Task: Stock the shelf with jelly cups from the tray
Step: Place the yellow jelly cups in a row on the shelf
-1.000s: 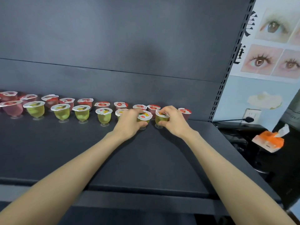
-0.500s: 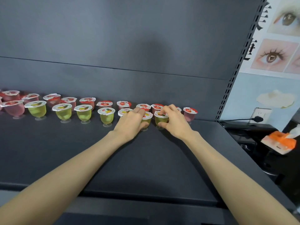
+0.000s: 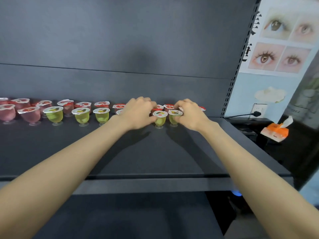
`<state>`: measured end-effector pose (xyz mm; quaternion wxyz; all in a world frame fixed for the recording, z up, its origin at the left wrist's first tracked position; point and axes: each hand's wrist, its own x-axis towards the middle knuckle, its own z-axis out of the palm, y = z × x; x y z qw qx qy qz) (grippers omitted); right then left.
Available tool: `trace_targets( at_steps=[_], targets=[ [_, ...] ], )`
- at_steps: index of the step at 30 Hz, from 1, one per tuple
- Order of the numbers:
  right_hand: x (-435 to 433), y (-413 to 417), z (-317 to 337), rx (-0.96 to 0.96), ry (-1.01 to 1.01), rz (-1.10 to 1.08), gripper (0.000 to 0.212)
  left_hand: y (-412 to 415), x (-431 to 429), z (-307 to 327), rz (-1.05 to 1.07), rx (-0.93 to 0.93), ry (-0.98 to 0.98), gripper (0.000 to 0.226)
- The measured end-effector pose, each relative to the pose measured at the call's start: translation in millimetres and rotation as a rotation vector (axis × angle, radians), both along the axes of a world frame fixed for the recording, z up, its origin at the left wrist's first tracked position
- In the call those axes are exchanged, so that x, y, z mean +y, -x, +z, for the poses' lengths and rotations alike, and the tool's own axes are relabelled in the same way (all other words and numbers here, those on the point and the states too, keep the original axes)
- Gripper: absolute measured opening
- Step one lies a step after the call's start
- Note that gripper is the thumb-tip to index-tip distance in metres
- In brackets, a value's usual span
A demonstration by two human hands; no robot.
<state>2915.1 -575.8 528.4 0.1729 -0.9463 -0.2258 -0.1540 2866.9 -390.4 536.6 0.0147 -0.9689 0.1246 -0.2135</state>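
Up at the back of the dark grey shelf [image 3: 155, 152], in the head view, both hands work side by side, the forearms reaching in from the lower corners. The left hand [image 3: 138, 112] is curled, its thumb against the side of a green jelly cup [image 3: 160, 119] and its fingers bent over towards the rim, so it pinches that cup. The right hand [image 3: 189, 114] is curled the same way and pinches the second green jelly cup [image 3: 174, 117] from the right side. Both cups stand upright on their small clear feet on the shelf, just beside each other, with their printed foil lids facing up.

To the left, the front row runs on with more green jelly cups [image 3: 81, 116], then pink jelly cups [image 3: 29, 114] at the far left. Behind them, close to the back panel [image 3: 120, 40], stands a row of red-lidded jelly cups [image 3: 82, 105], which passes behind both hands. All the cups that show stand upright.

At the right end of the shelf rises a slotted upright post [image 3: 229, 94]. Past it, a poster of eyes [image 3: 279, 40] hangs on a pale wall, with a black plug in a wall socket [image 3: 257, 112] below it. An orange tissue pack [image 3: 274, 131] lies on a dark surface near the socket.
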Motion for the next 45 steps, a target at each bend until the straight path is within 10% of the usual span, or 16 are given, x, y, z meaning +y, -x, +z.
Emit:
trace_targets(
  at_steps=[19, 35, 45],
  targets=[
    [78, 253, -43, -0.146, -0.089, 0.168, 0.047, 264, 98, -64, 0.065, -0.258, 0.182, 0.055],
    [228, 363, -253, 0.353, 0.030, 0.274, 0.051, 409, 239, -268, 0.292, 0.107, 0.256, 0.053],
    [334, 397, -448, 0.769, 0.121, 0.091, 0.050, 433, 339, -451, 0.363, 0.661, 0.458, 0.057]
  ],
)
